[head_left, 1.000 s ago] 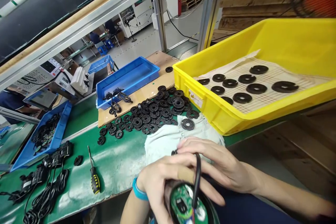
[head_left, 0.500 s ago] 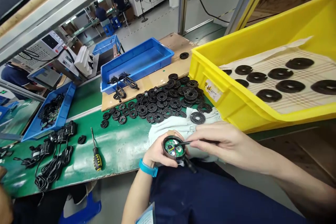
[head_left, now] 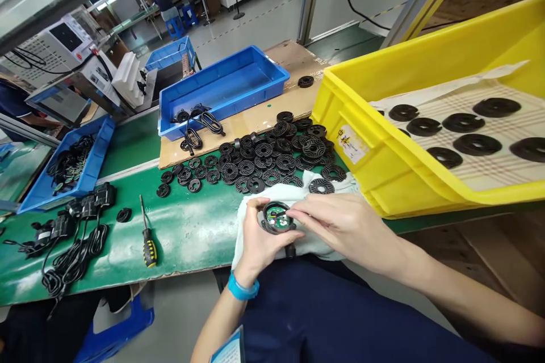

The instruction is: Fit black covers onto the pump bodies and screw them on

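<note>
My left hand [head_left: 259,247] is closed around a round black housing with a green circuit board [head_left: 276,218] inside, held over a white cloth [head_left: 255,212] at the bench's front edge. My right hand [head_left: 340,224] reaches in from the right, its fingers pinched on the thin black cable at the housing's rim. A blue band sits on my left wrist. Just beyond the cloth lies a heap of black slotted discs [head_left: 264,159].
A yellow bin [head_left: 361,125] with black rings on paper stands at the right. A blue tray [head_left: 221,91] with cables sits behind the discs. A screwdriver [head_left: 147,238] and black cabled adapters [head_left: 72,232] lie on the green mat at left. People sit far behind.
The view has tilted down and the housing now sits farther from the camera, over the cloth. My right hand has moved closer to the housing's rim.
</note>
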A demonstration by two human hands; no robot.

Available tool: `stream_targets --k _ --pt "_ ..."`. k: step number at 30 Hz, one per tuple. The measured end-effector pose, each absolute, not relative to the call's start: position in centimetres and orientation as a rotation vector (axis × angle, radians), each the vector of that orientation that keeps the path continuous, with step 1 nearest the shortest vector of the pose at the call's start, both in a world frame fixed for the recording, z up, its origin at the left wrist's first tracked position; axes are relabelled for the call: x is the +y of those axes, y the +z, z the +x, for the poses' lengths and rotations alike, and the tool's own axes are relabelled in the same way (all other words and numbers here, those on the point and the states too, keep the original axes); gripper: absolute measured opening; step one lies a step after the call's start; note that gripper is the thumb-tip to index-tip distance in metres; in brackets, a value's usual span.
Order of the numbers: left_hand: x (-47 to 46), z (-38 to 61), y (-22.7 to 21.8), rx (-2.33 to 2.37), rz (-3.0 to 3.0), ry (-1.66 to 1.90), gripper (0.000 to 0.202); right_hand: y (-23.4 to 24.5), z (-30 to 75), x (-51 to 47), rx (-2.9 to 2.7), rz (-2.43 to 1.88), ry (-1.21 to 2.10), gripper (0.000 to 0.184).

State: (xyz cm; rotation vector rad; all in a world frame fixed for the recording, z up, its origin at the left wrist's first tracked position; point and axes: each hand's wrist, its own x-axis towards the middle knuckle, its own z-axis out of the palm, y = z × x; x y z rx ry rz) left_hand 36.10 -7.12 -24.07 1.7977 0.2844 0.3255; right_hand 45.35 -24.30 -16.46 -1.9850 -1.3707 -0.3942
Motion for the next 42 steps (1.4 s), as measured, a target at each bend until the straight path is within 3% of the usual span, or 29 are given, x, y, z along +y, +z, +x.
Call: stream_targets --k 3,11,19,25,42 --pt "-6.3 36.1 -24.1 0.102 1.731 0.234 0.066 -15.6 45.9 -24.9 -1.405 -1.996 -0.321 0.038" --pt "-2.9 36.1 -24.0 -0.208 1.594 -0.060 0.062 -16.2 47.0 -25.4 -1.406 -2.018 0.054 0.050" --pt "-4.0 37.0 -23.9 -0.141 1.673 0.057 0.063 -15.6 46.7 -24.2 -1.542 -2.089 -0.245 0.050" --pt "-4.3 37.6 -23.6 -0.178 1.767 0.053 0.051 -15.5 47.0 -24.2 -1.686 -2.114 -0.451 0.045" --pt "-4.4 37.4 -23.7 -0.239 1.878 0.130 0.052 -15.6 47.6 -24.9 -1.779 -2.071 -0.326 0.033"
